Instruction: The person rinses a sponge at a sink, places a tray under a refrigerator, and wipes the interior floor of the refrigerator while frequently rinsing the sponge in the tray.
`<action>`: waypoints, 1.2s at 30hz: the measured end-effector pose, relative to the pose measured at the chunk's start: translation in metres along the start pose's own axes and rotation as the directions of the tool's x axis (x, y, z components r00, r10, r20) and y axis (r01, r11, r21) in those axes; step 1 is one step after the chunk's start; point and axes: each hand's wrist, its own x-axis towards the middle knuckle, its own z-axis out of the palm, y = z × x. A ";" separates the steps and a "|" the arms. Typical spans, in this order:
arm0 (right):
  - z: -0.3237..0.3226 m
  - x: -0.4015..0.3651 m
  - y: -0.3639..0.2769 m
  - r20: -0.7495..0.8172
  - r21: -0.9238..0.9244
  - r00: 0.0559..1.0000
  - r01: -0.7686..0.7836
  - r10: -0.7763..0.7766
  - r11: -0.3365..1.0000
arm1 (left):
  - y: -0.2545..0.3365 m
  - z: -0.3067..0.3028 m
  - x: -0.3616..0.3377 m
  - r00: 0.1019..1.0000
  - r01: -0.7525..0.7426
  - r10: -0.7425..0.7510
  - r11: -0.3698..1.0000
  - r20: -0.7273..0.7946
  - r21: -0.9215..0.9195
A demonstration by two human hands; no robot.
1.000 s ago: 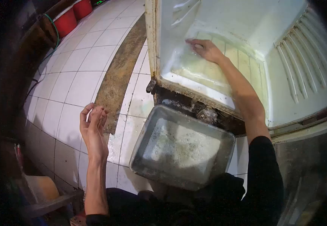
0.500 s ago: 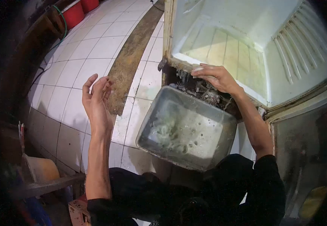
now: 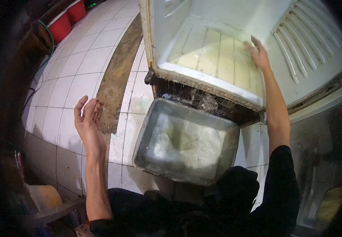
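My right hand (image 3: 259, 55) is inside an old white refrigerator (image 3: 171, 65), low over its ribbed, yellowish wet floor near the far right corner. Its fingers are apart and a little blurred, with nothing seen in them. A grey plastic basin (image 3: 137, 148) on the tiles below the front edge holds cloudy, foamy water. Thin drips hang from that dirty edge above the basin. Off to the left, my left hand (image 3: 90, 122) is raised in the air, palm turned inward, fingers loosely bent and apart, holding nothing.
Dark grimy parts (image 3: 208, 104) show under the refrigerator compartment. Its open door (image 3: 321, 146) spreads at the right. A brown worn strip (image 3: 117, 75) crosses the white tiles. Red tubs (image 3: 59, 27) and a green hose (image 3: 52, 37) are at upper left, a pale container (image 3: 46, 197) at lower left.
My right hand has moved from the front edge to deep inside the refrigerator. Water flowing over the edge has thinned to drips. The view has shifted; my left hand stays raised.
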 end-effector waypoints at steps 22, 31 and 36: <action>0.073 -0.050 -0.107 0.596 0.313 0.686 0.281 -0.418 0.907 | -0.018 0.024 0.007 0.998 0.068 -0.068 0.997 0.015 -0.032; 0.013 -0.132 -0.159 0.583 0.478 0.631 0.244 -0.513 0.844 | -0.003 0.011 -0.001 0.999 0.031 -0.031 0.999 0.021 -0.015; 0.001 -0.137 -0.167 0.478 0.500 0.773 0.152 -0.418 0.853 | -0.003 0.007 -0.001 1.000 0.013 -0.012 1.000 0.029 -0.027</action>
